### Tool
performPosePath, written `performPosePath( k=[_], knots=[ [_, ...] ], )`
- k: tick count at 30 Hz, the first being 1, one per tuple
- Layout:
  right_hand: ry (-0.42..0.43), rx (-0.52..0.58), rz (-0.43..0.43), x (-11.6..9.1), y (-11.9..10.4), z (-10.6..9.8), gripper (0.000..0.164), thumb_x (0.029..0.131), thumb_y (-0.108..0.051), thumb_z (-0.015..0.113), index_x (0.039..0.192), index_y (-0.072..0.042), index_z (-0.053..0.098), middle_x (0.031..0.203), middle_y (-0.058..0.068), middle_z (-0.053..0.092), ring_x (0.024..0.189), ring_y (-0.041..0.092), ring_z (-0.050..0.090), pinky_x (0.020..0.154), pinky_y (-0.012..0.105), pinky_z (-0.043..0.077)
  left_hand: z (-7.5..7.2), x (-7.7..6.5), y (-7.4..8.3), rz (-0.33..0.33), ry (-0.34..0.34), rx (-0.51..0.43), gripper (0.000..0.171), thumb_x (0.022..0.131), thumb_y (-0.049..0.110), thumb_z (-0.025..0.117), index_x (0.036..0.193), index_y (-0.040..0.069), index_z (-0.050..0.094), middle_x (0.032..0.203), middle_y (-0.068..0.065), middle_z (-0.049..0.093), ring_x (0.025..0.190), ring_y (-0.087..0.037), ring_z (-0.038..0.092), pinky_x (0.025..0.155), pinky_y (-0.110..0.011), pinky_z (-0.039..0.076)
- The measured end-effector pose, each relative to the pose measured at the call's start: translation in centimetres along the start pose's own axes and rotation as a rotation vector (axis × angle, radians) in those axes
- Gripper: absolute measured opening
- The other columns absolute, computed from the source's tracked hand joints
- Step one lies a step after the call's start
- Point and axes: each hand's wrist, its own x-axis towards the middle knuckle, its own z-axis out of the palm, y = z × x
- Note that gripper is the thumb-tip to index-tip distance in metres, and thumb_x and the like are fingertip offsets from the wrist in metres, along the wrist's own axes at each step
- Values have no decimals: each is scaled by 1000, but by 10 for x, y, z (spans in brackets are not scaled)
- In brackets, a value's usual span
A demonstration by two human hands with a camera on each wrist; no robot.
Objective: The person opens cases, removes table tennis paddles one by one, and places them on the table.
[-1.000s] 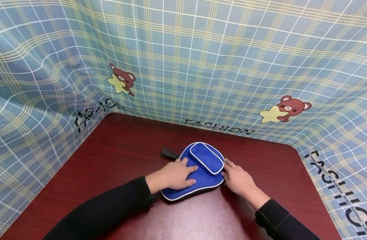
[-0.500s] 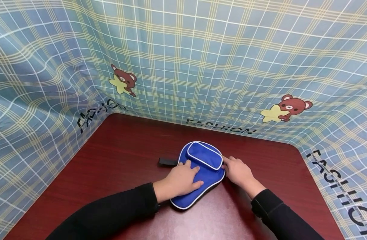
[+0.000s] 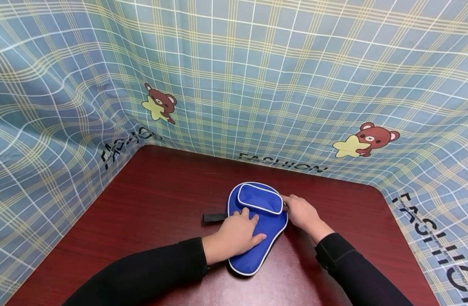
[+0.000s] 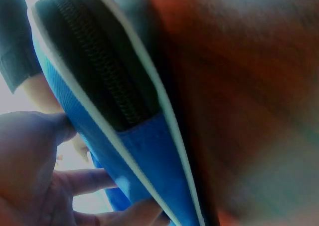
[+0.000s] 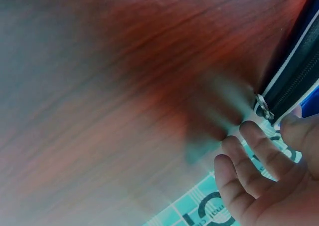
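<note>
A blue paddle-shaped ping-pong paddle case (image 3: 270, 225) with white piping lies flat on the table, narrow end toward me. Near its far end is a raised pocket (image 3: 260, 198). My left hand (image 3: 235, 238) rests on the case with fingers spread; its thumb and fingers show against the blue side in the left wrist view, beside a dark zipper (image 4: 99, 61). At the right edge, by the pocket, is my right hand (image 3: 303, 214). In the right wrist view its fingers extend close to a metal zipper pull (image 5: 264, 106), apart from it. The case's underside is hidden.
A black strap (image 3: 214, 217) sticks out from the case's left side over the dark red table (image 3: 161, 191). Plaid cloth (image 3: 218, 85) with bear prints rises behind the table and along both sides.
The case has turned counterclockwise, its narrow end swinging from lower left to straight toward me. My left hand has moved slightly right and nearer with it; the right hand stays at the edge.
</note>
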Motion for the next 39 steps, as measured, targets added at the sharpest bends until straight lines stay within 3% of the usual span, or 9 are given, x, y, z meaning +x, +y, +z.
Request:
performPosePath(
  k=[4, 8, 10, 13, 16, 19, 22, 31, 39],
  knots=[
    [2, 10, -9, 2, 1, 2, 35, 99, -18, 63, 133, -21, 67, 114, 12, 72, 105, 33, 69, 90, 54, 57, 0, -1, 1, -9, 6, 23, 70, 96, 72, 46, 141, 21, 61, 127, -14, 64, 103, -29, 68, 74, -40, 60],
    [17, 40, -3, 3, 3, 3, 33, 98, -16, 64, 130, -22, 69, 113, 11, 73, 106, 32, 69, 90, 54, 56, -7, 6, -4, 64, 72, 86, 70, 94, 75, 46, 132, 21, 67, 117, -9, 69, 94, -25, 70, 65, -39, 58],
    [23, 54, 14, 3, 5, 2, 32, 98, -15, 64, 129, -22, 70, 115, 11, 73, 109, 32, 69, 92, 55, 55, -14, 19, -10, 132, 136, 112, 66, 93, 74, 49, 129, 22, 67, 116, -7, 68, 97, -23, 68, 70, -39, 58],
    [20, 61, 28, 2, 5, 2, 32, 98, -15, 65, 129, -21, 70, 118, 13, 73, 113, 33, 68, 95, 55, 54, -25, 43, -19, 189, 189, 101, 66, 90, 72, 57, 135, 24, 61, 131, -7, 62, 119, -27, 62, 95, -43, 55],
    [7, 70, 19, 2, 4, 4, 34, 99, -17, 64, 132, -20, 69, 121, 14, 73, 116, 34, 67, 97, 55, 53, -29, 60, -30, 172, 108, 43, 83, 87, 74, 60, 152, 26, 45, 154, -10, 46, 144, -32, 44, 117, -50, 40],
    [18, 74, 15, 2, 3, 6, 35, 99, -19, 64, 134, -22, 67, 123, 12, 73, 115, 33, 69, 95, 55, 54, -23, 68, -37, 146, -6, -34, 91, 87, 77, 57, 160, 29, 32, 167, -10, 29, 155, -36, 30, 121, -60, 31],
    [36, 86, 45, -1, 5, 6, 40, 99, -22, 65, 139, -23, 64, 127, 12, 72, 113, 33, 70, 92, 54, 56, -11, 70, -40, 160, -72, -80, 89, 89, 77, 53, 161, 30, 28, 169, -9, 25, 157, -36, 24, 117, -66, 33],
    [6, 140, 94, -19, 6, 5, 45, 104, -20, 56, 148, -10, 54, 141, 16, 64, 125, 36, 65, 101, 55, 52, 1, 67, -41, 156, -97, -119, 86, 92, 76, 49, 161, 30, 27, 168, -8, 26, 157, -37, 21, 115, -64, 38],
    [15, 173, 58, -27, 5, 10, 52, 97, -6, 59, 149, -7, 51, 142, 17, 62, 131, 35, 61, 106, 53, 49, 4, 68, -39, 150, -108, -129, 85, 92, 75, 48, 161, 30, 25, 169, -8, 23, 158, -37, 18, 111, -67, 40]
  ],
)
